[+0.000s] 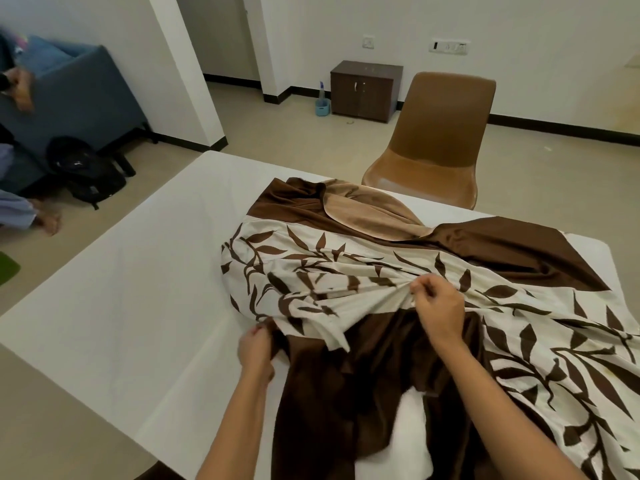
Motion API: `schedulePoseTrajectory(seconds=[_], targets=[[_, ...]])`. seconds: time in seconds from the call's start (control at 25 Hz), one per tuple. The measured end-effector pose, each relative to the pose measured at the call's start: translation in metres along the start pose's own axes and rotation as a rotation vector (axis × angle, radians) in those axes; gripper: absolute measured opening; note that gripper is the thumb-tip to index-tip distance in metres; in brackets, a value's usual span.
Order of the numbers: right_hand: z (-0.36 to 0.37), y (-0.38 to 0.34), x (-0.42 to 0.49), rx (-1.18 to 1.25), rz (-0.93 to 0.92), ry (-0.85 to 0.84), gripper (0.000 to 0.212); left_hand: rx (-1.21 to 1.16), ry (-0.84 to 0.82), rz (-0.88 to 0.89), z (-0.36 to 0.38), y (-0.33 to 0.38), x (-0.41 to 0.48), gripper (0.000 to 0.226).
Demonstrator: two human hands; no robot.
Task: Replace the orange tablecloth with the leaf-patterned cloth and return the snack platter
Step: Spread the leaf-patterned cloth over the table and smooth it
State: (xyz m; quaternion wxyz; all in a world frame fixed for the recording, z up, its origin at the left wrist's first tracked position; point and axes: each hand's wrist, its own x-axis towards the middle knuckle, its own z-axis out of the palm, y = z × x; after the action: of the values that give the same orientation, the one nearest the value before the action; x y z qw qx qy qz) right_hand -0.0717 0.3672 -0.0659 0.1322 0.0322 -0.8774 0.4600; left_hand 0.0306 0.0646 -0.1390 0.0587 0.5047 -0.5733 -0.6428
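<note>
Head view. One white table fills the lower frame, with its far-left corner showing. The floor is beige tile and the walls are white with a black skirting.

One leaf-patterned cloth, cream with brown leaves and wide plain brown bands, lies crumpled on the right half of the table. It is only partly spread. A tan underside is folded up at the far edge, and the near-right part runs out of frame. The left half of the tabletop is bare white.

Two hands, both on the cloth:
- The left hand pinches the brown edge at the near-left of the heap, fingers curled round the fabric.
- The right hand bunches a gather of the cream leaf part at the middle, fingers curled into the fold.

Room count:
- One brown plastic chair at the far side of the table.
- One small dark cabinet against the back wall.
- One spray bottle in a blue holder just beside the cabinet.
- Two wall plates above it.
- One blue sofa at far left.
- One black backpack on the floor in front of the sofa.
- Two bare feet of other people at the left edge, blurred.
</note>
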Motion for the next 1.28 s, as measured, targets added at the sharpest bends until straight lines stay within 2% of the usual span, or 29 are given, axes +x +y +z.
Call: schedulePoseTrajectory(seconds=[0.08,0.2,0.28,0.4,0.48,0.56,0.64,0.72,0.8,0.88,1.0,1.04,1.16,1.28], targets=[[-0.026,0.018,0.024,-0.052,0.075,0.126,0.01,-0.072,0.178,0.07,-0.032,0.035,-0.002,0.011],[-0.068,0.057,0.05,-0.198,0.225,0.213,0.008,0.159,0.433,0.161,-0.093,0.075,0.008,0.028],[-0.085,0.074,0.054,-0.281,0.331,0.191,0.011,0.2,0.601,0.259,-0.117,0.102,0.017,0.031],[-0.079,0.074,0.047,-0.33,0.245,0.102,0.012,0.239,0.707,0.445,-0.124,0.136,0.024,0.032],[-0.069,0.067,0.038,-0.153,0.292,0.12,0.014,0.272,0.66,0.423,-0.115,0.145,0.03,0.035],[-0.06,0.066,0.017,-0.072,0.407,0.087,0.026,0.358,0.44,0.226,-0.108,0.141,0.036,0.036],[-0.045,0.076,-0.021,-0.313,0.501,-0.022,0.046,0.418,0.186,0.054,-0.107,0.121,0.049,0.042],[-0.021,0.08,-0.073,-0.514,0.576,-0.218,0.077,0.573,0.096,-0.045,-0.103,0.094,0.051,0.043],[-0.002,0.088,-0.109,-0.577,0.527,-0.316,0.095,0.749,0.178,-0.027,-0.093,0.069,0.048,0.041],[0.001,0.097,-0.116,-0.64,0.401,-0.304,0.1,0.926,0.249,0.146,-0.078,0.056,0.047,0.053],[-0.017,0.115,-0.095,-0.726,0.238,-0.346,0.103,1.046,0.164,0.268,-0.04,0.046,0.041,0.072],[-0.024,0.122,-0.089,-0.746,0.202,-0.358,0.103,1.053,0.154,0.292,-0.029,0.042,0.038,0.07],[-0.049,0.143,-0.072,-0.782,0.151,-0.357,0.103,0.875,0.263,0.42,-0.021,0.028,0.033,0.051],[-0.089,0.161,-0.06,-0.822,0.209,-0.382,0.103,0.843,0.329,0.377,-0.039,0.037,0.052,0.032]])
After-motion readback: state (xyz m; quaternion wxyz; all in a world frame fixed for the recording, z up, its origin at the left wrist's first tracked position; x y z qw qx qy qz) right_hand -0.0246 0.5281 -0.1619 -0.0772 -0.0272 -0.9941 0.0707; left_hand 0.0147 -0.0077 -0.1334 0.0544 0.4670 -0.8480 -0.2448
